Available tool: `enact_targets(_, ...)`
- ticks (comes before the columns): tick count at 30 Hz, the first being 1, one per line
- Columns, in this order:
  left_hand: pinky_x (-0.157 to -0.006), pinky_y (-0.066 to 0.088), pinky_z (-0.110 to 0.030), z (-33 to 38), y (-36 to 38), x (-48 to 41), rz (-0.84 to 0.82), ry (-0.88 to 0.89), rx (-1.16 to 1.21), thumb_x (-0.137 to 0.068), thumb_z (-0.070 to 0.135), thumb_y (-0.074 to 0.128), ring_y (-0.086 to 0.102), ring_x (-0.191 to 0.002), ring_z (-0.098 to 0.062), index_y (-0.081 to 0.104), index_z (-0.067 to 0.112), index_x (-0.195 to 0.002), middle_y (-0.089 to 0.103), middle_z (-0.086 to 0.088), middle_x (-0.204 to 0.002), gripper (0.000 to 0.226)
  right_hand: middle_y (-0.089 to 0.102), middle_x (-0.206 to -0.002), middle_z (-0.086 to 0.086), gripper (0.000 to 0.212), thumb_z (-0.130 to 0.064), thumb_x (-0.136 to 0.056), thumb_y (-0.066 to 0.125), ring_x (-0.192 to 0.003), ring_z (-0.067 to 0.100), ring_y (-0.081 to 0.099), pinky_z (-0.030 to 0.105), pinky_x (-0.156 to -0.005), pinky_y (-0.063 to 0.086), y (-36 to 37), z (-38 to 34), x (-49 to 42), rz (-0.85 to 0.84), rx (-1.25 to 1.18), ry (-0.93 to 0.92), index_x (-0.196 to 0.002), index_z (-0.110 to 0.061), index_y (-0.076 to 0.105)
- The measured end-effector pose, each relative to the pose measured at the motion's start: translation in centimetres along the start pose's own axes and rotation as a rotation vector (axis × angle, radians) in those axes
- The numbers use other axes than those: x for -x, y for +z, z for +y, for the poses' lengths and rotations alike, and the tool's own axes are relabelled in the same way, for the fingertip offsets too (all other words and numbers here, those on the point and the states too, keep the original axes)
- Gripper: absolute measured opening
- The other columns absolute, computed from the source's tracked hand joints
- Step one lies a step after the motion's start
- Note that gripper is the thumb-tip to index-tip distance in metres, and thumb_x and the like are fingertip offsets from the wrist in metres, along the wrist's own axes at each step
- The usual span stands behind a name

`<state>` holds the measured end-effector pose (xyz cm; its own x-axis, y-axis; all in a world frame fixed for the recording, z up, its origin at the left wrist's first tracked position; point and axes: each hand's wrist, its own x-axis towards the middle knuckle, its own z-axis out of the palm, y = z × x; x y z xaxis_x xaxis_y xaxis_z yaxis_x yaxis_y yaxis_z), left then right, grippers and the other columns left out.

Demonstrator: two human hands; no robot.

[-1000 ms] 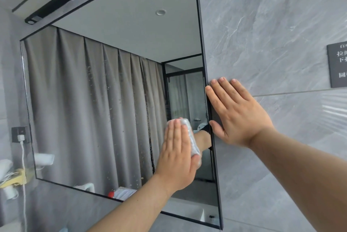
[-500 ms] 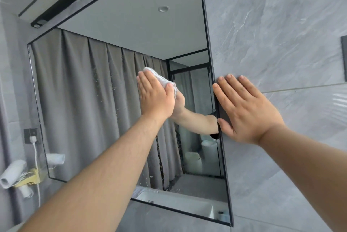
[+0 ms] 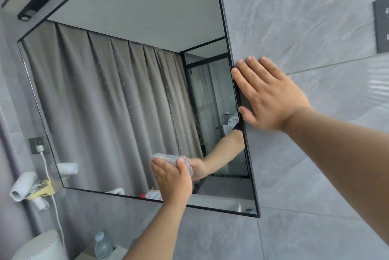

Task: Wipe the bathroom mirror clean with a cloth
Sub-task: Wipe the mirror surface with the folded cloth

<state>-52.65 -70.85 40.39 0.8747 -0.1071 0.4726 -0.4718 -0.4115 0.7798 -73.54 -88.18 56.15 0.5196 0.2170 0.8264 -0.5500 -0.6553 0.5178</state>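
Since half a second ago the left hand (image 3: 173, 179) has dropped with the cloth (image 3: 170, 157) from the upper middle of the mirror (image 3: 105, 101) to low on the glass, just above the mirror's bottom edge and right of its centre. The right hand (image 3: 269, 95) has stayed where it was, on the mirror's right edge. The left hand lies flat with straight fingers, pressing the pale crumpled cloth against the glass. The cloth shows past the fingertips and beside the thumb. The right hand is spread flat, fingers straight and close together, its palm on the grey wall tile (image 3: 294, 17) beside the mirror, with forefinger and thumb touching the dark frame. Specks and streaks still mark the glass left of the cloth. Left of the mirror hangs a hair dryer (image 3: 23, 186), and below the mirror stands a bottle (image 3: 102, 245).
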Motion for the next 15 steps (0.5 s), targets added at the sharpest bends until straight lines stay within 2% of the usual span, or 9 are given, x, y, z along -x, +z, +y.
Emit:
enact_targets(3, -0.122, 0.000, -0.036, -2.9, 1.1, 2.0, -0.056, -0.129, 0.052, -0.104, 0.034, 0.036, -0.005, -0.152, -0.029, -0.009, -0.008, -0.151, -0.009, -0.026, -0.162, 0.077, 0.036, -0.154, 0.027, 0.083, -0.048, -0.088, 0.039, -0.144, 0.044, 0.031, 0.054, -0.122, 0.017, 0.0, 0.0, 0.0, 0.008, 0.002, -0.001, -0.153, 0.002, 0.028)
enact_targets(8, -0.123, -0.003, -0.036, -1.2, 0.6, 1.2, -0.050, -0.173, 0.089, -0.105, 0.034, 0.034, -0.009, -0.152, -0.029, -0.011, -0.007, -0.151, -0.014, -0.025, -0.161, 0.076, 0.035, -0.155, 0.026, 0.083, -0.049, -0.088, 0.038, -0.144, 0.044, 0.030, 0.054, -0.122, 0.016, 0.2, 0.0, 0.0, 0.016, -0.002, -0.004, -0.153, 0.002, 0.027)
enact_targets(15, -0.122, -0.010, -0.033, 6.4, -2.3, -3.5, 0.108, 0.291, -0.036, -0.103, 0.032, 0.038, -0.011, -0.152, -0.030, -0.010, -0.005, -0.153, -0.013, -0.024, -0.161, 0.078, 0.035, -0.154, 0.027, 0.084, -0.049, -0.087, 0.040, -0.144, 0.044, 0.031, 0.055, -0.121, 0.017, 0.2, 0.1, 0.0, 0.017, -0.004, -0.003, -0.153, 0.002, 0.028)
